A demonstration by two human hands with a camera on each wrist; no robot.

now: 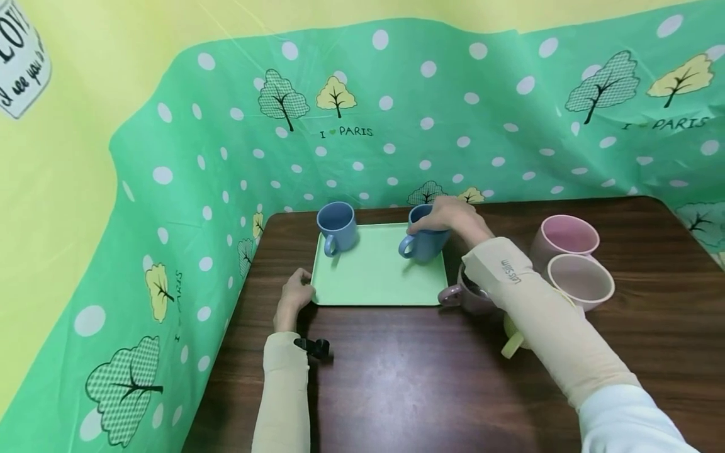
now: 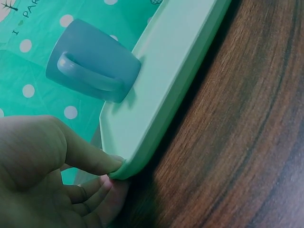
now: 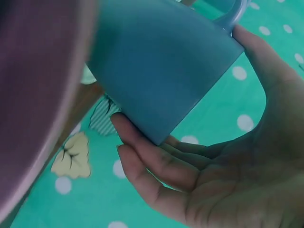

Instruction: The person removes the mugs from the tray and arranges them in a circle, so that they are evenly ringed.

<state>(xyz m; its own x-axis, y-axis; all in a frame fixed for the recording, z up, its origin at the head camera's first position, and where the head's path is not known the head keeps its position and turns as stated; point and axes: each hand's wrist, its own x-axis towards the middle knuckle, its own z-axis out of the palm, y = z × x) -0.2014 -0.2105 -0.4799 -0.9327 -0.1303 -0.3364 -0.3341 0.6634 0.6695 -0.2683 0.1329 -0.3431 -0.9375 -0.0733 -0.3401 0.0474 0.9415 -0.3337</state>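
R grip [image 1: 451,216] on blue mug [image 1: 428,246]; R sleeve [image 1: 535,299] pt-blocks purple mug [image 1: 472,299].

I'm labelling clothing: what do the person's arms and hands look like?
The left hand and right hand are gloveless. Beige sleeves cover both forearms; dark lettering marks the right one near the wrist. A pale blue sleeve shows further up that arm. A small black fitting sits at the left wrist.

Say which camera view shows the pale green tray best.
The head view: the pale green tray shows nearly whole. The left wrist view gives part, one corner pinched by the left hand; the right wrist view, at most a sliver.
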